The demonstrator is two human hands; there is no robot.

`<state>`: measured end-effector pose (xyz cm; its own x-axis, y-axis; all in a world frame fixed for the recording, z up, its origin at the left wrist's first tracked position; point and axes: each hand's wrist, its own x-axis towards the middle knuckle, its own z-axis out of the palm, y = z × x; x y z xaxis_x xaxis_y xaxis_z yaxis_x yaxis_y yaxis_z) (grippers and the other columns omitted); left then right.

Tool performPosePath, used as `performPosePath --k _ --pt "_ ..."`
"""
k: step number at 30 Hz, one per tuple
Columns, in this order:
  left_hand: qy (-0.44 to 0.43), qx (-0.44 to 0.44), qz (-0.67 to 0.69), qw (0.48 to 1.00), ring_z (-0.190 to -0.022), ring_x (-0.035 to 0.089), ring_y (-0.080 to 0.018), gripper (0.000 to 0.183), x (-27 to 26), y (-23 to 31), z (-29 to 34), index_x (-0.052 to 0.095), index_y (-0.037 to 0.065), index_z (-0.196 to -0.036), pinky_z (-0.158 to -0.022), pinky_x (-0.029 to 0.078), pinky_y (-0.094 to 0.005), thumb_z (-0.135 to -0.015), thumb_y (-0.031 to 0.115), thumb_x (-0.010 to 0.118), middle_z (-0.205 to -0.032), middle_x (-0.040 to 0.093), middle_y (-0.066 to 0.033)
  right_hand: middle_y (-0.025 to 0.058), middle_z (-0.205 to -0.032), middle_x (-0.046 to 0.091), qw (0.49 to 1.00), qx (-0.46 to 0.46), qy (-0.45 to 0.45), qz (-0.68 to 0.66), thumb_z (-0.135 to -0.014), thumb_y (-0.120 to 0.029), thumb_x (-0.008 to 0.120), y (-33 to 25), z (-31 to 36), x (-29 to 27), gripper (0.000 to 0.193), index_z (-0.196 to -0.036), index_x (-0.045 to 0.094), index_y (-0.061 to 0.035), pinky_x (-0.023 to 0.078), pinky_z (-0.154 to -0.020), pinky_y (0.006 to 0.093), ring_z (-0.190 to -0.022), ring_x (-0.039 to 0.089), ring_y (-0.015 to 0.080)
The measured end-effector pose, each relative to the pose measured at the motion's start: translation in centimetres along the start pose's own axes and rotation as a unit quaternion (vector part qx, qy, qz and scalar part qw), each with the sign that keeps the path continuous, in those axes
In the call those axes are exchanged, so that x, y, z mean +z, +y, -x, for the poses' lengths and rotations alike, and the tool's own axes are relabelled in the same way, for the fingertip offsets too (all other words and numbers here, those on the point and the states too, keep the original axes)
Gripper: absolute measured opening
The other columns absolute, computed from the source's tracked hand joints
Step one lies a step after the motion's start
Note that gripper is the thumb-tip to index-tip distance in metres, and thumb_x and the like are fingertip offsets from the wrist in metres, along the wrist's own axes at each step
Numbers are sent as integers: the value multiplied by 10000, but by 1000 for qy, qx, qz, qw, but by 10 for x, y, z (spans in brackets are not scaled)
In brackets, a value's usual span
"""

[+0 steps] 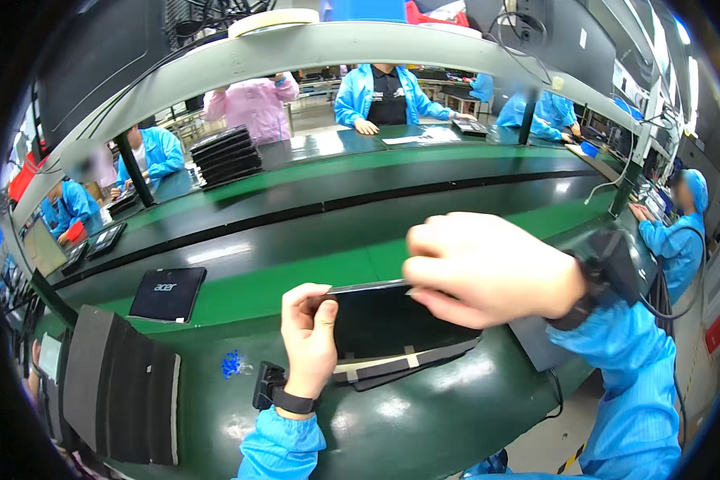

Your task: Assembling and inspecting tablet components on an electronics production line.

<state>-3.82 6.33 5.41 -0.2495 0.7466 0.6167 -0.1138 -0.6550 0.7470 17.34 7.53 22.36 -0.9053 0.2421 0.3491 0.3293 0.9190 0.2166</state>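
At the left end of the green bench (216, 408), black foam stack (120, 384): standing in leaning layers, well apart from the work in hand.
Dark flat device (180, 300): lying farther back, light lettering uppermost, untouched.
Blue bits (232, 364): loose in a small cluster, just right of the foam.
Left hand (308, 340): gripping the dark panel (376, 320) by its upper left corner, thumb on the near face; steadying, by the look of it.
Dark panel: right here between both hands, glossy face showing, just above a black padded strip (384, 368) with pale tabs; can't tell whether touching it.
Step in hand, panel's upper edge: apparently two-handed edge work, left for support, right for the fine part; exact action too hidden to call.
Right hand (488, 268): curled over the upper right edge, fingertips partly hidden; can't tell whether pinching or merely touching.
Next move, same edge: probably calling for a firm left hold, light right-hand contact, and no flexing of the panel.
Grey slab (540, 344): lying right of the panel, partly covered by the right forearm.
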Motion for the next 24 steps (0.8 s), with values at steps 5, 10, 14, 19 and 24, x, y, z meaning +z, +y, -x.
performPosePath --k 5,10,14,19,24 --pt "-21 6 17 1000 -866 510 -92 204 4 1 0 496 51 -1093 -790 429 -226 -908 34 581 -979 539 -18 70 -791 482 998 -51 -21 13 -795 -197 640 2 -30 36 181 -770 504 -80 433 -650 344 -734 521 241" --pt "-20 1 14 1000 -862 510 -86 204 0 -1 1 503 50 -1100 -777 428 -224 -911 41 580 -977 543 -18 62 -804 489 996 -41 -14 75 -782 -288 678 2 -38 47 262 -787 511 -85 435 -657 336 -746 526 230" --pt "-25 -4 27 999 -841 513 -84 197 -1 -2 1 509 53 -1097 -766 430 -225 -913 40 576 -956 548 -16 83 -868 509 993 97 43 57 -745 -326 717 -5 -31 57 328 -865 540 -77 444 -679 347 -801 544 259" --pt "-22 2 14 1000 -838 533 -82 201 -4 -2 1 508 49 -1096 -774 445 -231 -908 26 575 -940 566 -22 116 -651 621 934 236 5 -268 -824 -192 689 0 -31 66 194 -786 653 -6 462 -563 308 -596 608 223" --pt "13 29 -36 999 -866 577 -110 185 5 0 1 553 40 -1069 -788 483 -261 -893 50 607 -978 615 -56 31 -613 595 895 273 18 -352 -837 -195 683 4 -26 70 217 -760 640 3 408 -520 255 -585 503 63"
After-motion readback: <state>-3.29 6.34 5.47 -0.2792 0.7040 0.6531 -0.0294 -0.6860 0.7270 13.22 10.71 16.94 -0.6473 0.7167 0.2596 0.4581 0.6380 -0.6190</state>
